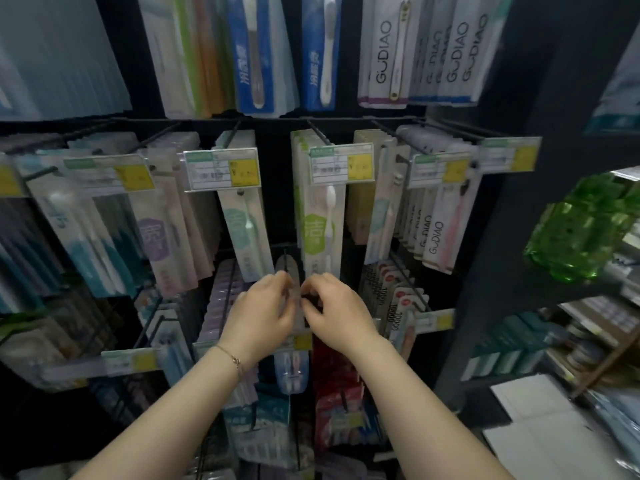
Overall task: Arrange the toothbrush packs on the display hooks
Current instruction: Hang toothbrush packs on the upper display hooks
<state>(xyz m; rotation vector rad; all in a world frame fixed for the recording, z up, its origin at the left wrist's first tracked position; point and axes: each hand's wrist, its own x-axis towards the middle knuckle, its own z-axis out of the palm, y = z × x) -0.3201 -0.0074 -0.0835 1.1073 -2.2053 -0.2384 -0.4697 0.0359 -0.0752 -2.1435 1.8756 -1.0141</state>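
- Two bare forearms reach up from the bottom edge and converge at the middle of the rack; the left wrist wears a thin bracelet (231,358).
- Between the hands hangs a clear toothbrush pack (292,367), rounded at top and bottom, with its lower end showing below the wrists and its top rising between the fingertips.
- Left hand (265,315) is curled, back toward the camera, thumb and fingers pinched on the pack's upper left edge.
- Right hand (334,311) mirrors it, fingers bent and closed on the pack's upper right edge, just beside the left fingertips.
- A thin black hook (285,259) runs forward to the top of the pack; whether the pack's hole sits on it cannot be told, as the fingers cover that spot.
- Just above the hands hang a pale teal pack (247,233) on the left and a green-and-white pack (320,230) on the right, each under a price tag (221,170).
- Farther right a row of packs marked GODIAO (436,237) hangs tilted.
- Below right of the hands sit red packs (337,407).
- On the shelf at far right stand green bottles (581,230) wrapped in clear film, well apart from the hands.
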